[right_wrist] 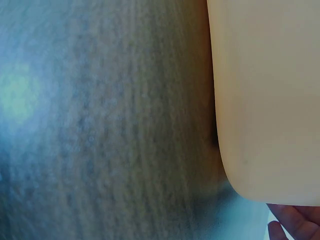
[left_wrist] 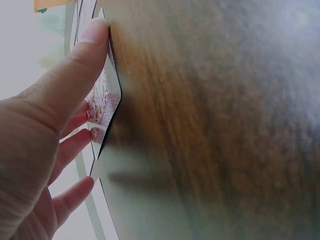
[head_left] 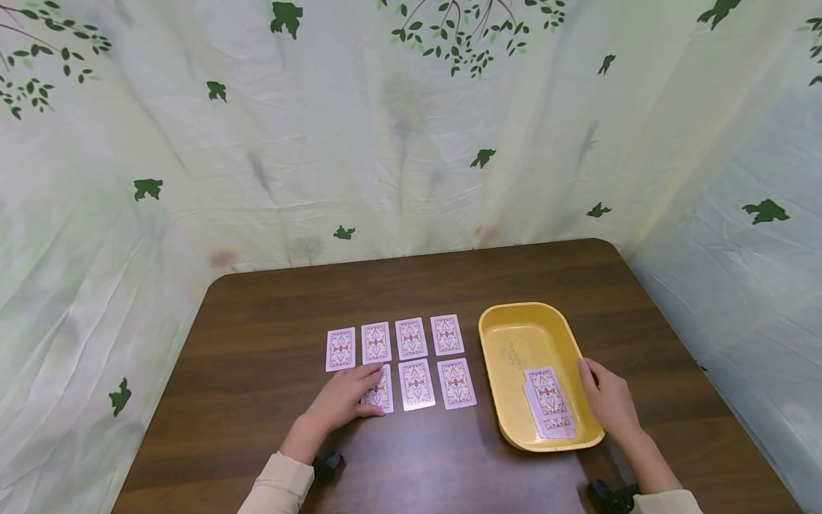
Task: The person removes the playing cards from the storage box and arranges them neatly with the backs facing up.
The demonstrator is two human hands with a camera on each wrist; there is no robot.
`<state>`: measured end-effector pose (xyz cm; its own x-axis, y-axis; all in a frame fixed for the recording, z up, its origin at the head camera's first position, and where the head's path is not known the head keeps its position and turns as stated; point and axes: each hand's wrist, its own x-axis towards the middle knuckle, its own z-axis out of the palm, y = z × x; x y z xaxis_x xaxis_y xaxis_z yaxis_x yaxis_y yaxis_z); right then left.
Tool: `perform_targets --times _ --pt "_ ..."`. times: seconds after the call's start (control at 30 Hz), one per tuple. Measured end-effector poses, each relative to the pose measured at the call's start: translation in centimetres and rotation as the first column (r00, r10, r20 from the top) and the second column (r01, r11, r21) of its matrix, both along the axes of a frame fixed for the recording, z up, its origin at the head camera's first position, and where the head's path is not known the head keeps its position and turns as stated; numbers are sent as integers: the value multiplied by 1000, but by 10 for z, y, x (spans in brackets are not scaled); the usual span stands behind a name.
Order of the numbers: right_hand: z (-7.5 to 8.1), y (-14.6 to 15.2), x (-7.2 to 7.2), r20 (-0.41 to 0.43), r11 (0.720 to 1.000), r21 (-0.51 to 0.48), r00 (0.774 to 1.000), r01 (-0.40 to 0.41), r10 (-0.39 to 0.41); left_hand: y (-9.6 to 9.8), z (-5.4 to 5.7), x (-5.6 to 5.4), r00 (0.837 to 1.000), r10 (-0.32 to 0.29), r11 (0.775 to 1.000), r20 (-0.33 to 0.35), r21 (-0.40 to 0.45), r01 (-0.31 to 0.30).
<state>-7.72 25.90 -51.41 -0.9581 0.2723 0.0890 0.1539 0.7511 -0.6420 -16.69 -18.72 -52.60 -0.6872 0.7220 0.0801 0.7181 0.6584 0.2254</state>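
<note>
Playing cards with pink-purple patterned backs lie face down in two rows on a dark wooden table [head_left: 257,378]. My left hand [head_left: 344,397] rests over the front row's leftmost card [head_left: 382,391], its thumb at the near edge and fingers reaching across the far side. In the left wrist view the thumb [left_wrist: 85,50] touches this card [left_wrist: 105,100] with fingers relaxed, and it lies at the table surface. My right hand [head_left: 609,401] grips the right rim of a yellow tray [head_left: 514,335], thumb on top; the other fingers are mostly hidden. A small overlapping group of cards [head_left: 548,392] lies inside.
Two more front-row cards [head_left: 417,384] lie right of my left hand. The back row [head_left: 411,338] holds several cards, close beyond its fingers. To the right of both rows stands the tray. A pale curtain with a leaf print [head_left: 385,143] hangs behind the table.
</note>
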Motion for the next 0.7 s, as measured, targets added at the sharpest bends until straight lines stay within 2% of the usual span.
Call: perform_targets --times 0.5,0.7 --pt "0 1 0 -38 1000 -1 999 2 -3 1 1 -2 999 -6 1000 -31 25 7" --pt "0 0 0 -9 1000 -16 1000 8 -8 11 8 -3 999 37 999 14 32 -37"
